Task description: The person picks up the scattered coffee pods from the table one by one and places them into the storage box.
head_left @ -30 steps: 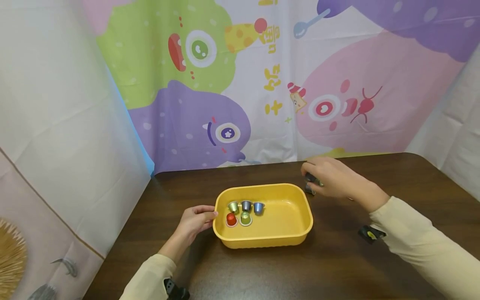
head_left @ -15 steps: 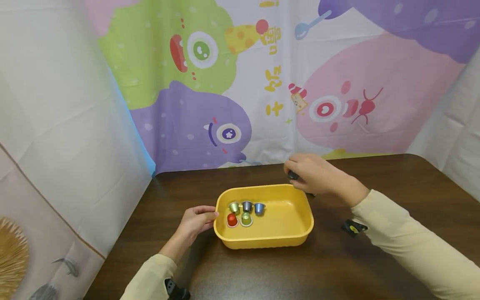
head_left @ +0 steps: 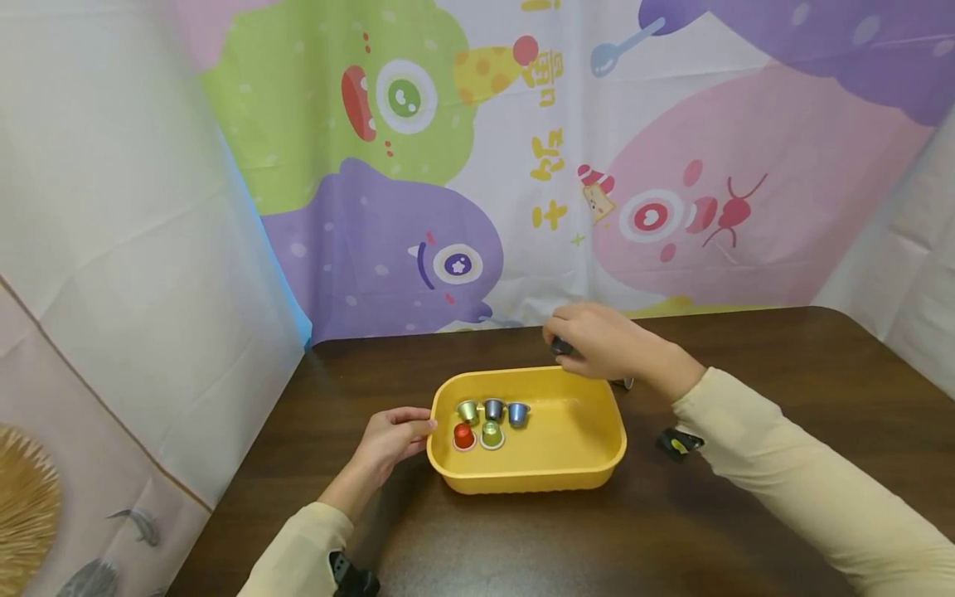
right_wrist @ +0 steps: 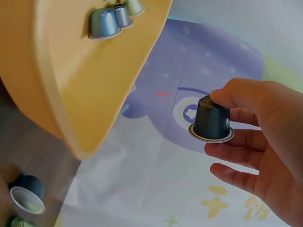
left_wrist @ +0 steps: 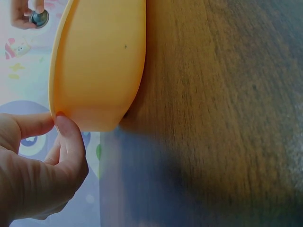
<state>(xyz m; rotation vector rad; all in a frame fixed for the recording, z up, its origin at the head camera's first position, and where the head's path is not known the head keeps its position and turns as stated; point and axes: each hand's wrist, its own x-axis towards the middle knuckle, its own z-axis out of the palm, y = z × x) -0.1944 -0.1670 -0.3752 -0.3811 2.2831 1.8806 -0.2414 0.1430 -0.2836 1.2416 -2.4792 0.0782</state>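
My left hand point(head_left: 394, 435) pinches the left rim of a yellow plastic tray point(head_left: 525, 478) between thumb and fingers, as the left wrist view shows close up. Held over the tray's far rim, toward its right end, a black coffee capsule point(right_wrist: 211, 118) is pinched in my right hand point(head_left: 600, 338), its foil side down. At the tray's left end sit a red capsule point(head_left: 463, 436), a green capsule point(head_left: 491, 434), a pale green capsule point(head_left: 467, 412), a dark grey capsule point(head_left: 493, 409) and a blue capsule point(head_left: 518, 414).
On the dark wooden table point(head_left: 515, 539), right of the tray, lie a dark capsule point(right_wrist: 29, 193) on its side and a green one point(right_wrist: 20, 222), partly cut off in the right wrist view. A cartoon-printed curtain point(head_left: 537, 249) hangs behind the table's far edge.
My right hand has carried the black capsule leftward from the table right of the tray to above its far rim. The left hand has kept its hold on the tray.
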